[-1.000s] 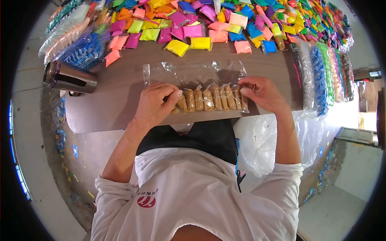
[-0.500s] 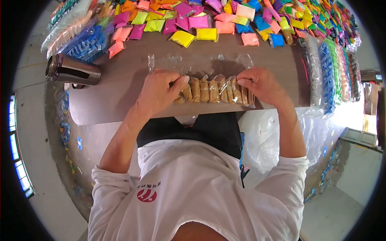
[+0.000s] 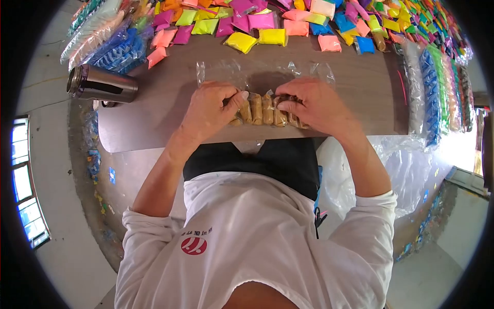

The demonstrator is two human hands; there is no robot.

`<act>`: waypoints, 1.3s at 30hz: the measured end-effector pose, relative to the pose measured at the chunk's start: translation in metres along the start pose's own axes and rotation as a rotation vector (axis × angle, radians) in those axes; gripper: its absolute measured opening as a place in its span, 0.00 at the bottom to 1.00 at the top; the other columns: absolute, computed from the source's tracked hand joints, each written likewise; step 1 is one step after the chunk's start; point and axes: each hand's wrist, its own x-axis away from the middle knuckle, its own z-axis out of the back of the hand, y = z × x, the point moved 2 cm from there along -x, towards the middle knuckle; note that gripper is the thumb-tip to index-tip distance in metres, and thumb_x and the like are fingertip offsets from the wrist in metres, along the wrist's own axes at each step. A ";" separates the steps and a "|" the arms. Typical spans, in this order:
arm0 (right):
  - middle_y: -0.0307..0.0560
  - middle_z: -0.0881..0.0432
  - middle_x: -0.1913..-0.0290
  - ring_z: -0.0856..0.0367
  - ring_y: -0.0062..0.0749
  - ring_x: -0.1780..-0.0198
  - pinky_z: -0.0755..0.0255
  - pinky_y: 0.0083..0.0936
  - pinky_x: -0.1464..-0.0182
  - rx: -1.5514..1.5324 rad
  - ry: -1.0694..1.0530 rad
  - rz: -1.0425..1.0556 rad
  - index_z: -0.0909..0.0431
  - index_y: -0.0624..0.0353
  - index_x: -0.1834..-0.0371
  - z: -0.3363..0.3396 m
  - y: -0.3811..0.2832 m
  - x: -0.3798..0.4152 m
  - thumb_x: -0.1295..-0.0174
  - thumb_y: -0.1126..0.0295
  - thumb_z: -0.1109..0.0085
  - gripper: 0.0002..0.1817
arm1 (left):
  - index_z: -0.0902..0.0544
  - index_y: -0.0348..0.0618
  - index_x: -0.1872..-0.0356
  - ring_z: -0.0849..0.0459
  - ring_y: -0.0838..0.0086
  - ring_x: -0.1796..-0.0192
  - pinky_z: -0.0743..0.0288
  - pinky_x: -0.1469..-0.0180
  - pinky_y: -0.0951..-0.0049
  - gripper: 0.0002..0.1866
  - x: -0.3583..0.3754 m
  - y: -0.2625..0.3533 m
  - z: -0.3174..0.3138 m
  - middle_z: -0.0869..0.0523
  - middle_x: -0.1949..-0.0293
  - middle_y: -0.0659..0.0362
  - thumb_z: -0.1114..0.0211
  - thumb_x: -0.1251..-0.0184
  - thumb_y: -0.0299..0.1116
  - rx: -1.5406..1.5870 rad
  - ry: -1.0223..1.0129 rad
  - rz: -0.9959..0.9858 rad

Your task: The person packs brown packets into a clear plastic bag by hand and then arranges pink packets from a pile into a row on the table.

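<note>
A row of small brown packets (image 3: 267,110) in clear plastic lies near the front edge of the brown table. My left hand (image 3: 213,108) is closed at the row's left end, thumb and forefinger pinching the plastic at a packet's top. From the right, my right hand (image 3: 314,105) reaches over the row, its fingers curled and its thumb pressed on the packets right of the middle. That hand covers much of the row's right end. Behind both hands, a clear plastic bag (image 3: 236,69) spreads loosely over the tabletop.
A heap of colourful packets (image 3: 272,36) covers the table's far side. A metal flask (image 3: 103,85) lies on its side at the left. Long bags of packets stand at the far left (image 3: 116,54) and right (image 3: 429,95). Clear plastic sheeting (image 3: 339,180) hangs below the front edge.
My right hand has moved left along the row, from its right end to nearer the middle, and now hides more packets. My left hand stays at the left end. The view has shifted slightly.
</note>
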 end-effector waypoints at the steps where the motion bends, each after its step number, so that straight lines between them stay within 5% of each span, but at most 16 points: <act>1: 0.51 0.14 0.58 0.17 0.50 0.53 0.24 0.39 0.49 0.010 -0.008 -0.015 0.17 0.61 0.52 -0.001 0.000 -0.003 0.35 0.65 0.37 0.13 | 0.14 0.33 0.64 0.15 0.54 0.59 0.23 0.52 0.61 0.13 0.002 0.000 0.000 0.11 0.63 0.49 0.34 0.30 0.37 0.008 0.013 -0.014; 9: 0.51 0.17 0.67 0.19 0.51 0.57 0.26 0.46 0.53 0.076 0.011 -0.017 0.20 0.58 0.66 -0.009 0.000 -0.007 0.37 0.68 0.39 0.06 | 0.15 0.31 0.62 0.15 0.58 0.59 0.22 0.53 0.65 0.15 0.005 0.003 0.007 0.12 0.58 0.49 0.34 0.29 0.37 0.104 0.011 0.000; 17: 0.51 0.17 0.66 0.19 0.51 0.56 0.26 0.46 0.52 0.072 0.024 -0.003 0.20 0.59 0.66 -0.010 -0.002 -0.008 0.36 0.70 0.40 0.05 | 0.16 0.28 0.60 0.15 0.65 0.60 0.21 0.58 0.70 0.14 0.000 0.014 0.015 0.14 0.50 0.47 0.33 0.29 0.35 0.183 -0.052 0.065; 20: 0.54 0.17 0.67 0.19 0.54 0.57 0.26 0.47 0.53 0.060 -0.002 -0.021 0.20 0.60 0.65 -0.009 -0.001 -0.009 0.37 0.70 0.41 0.05 | 0.16 0.30 0.60 0.15 0.63 0.59 0.20 0.57 0.69 0.14 -0.004 0.021 0.011 0.14 0.49 0.48 0.32 0.30 0.35 0.124 0.012 -0.077; 23: 0.58 0.17 0.66 0.19 0.57 0.58 0.27 0.47 0.55 0.046 -0.066 -0.082 0.18 0.61 0.62 -0.006 -0.003 -0.011 0.35 0.70 0.42 0.07 | 0.17 0.36 0.67 0.17 0.52 0.61 0.23 0.56 0.60 0.12 -0.014 0.030 0.008 0.16 0.62 0.50 0.34 0.32 0.36 0.115 0.095 -0.204; 26: 0.60 0.18 0.66 0.19 0.59 0.59 0.27 0.47 0.56 0.015 -0.102 -0.118 0.18 0.62 0.60 -0.005 -0.002 -0.013 0.33 0.68 0.42 0.08 | 0.19 0.37 0.68 0.18 0.52 0.61 0.24 0.56 0.58 0.12 -0.022 0.026 -0.003 0.17 0.65 0.50 0.32 0.33 0.37 0.078 0.113 -0.329; 29: 0.60 0.18 0.67 0.19 0.60 0.60 0.27 0.47 0.58 0.006 -0.127 -0.145 0.19 0.62 0.61 -0.002 0.000 -0.014 0.31 0.66 0.43 0.10 | 0.22 0.37 0.69 0.18 0.51 0.62 0.25 0.58 0.56 0.14 -0.025 0.023 -0.009 0.17 0.68 0.50 0.31 0.35 0.39 0.120 -0.141 -0.066; 32: 0.60 0.18 0.68 0.19 0.60 0.61 0.27 0.48 0.59 -0.016 -0.142 -0.171 0.19 0.62 0.62 -0.003 0.006 -0.014 0.30 0.64 0.43 0.11 | 0.20 0.37 0.61 0.20 0.56 0.65 0.27 0.61 0.59 0.12 -0.024 0.019 -0.010 0.19 0.71 0.54 0.30 0.35 0.35 0.129 -0.127 -0.053; 39: 0.60 0.17 0.66 0.19 0.61 0.58 0.27 0.48 0.56 -0.096 -0.228 -0.272 0.19 0.62 0.63 -0.001 0.010 -0.016 0.32 0.63 0.42 0.12 | 0.20 0.38 0.63 0.19 0.55 0.66 0.26 0.63 0.60 0.12 -0.025 0.011 -0.009 0.18 0.70 0.52 0.30 0.35 0.36 0.155 -0.050 -0.072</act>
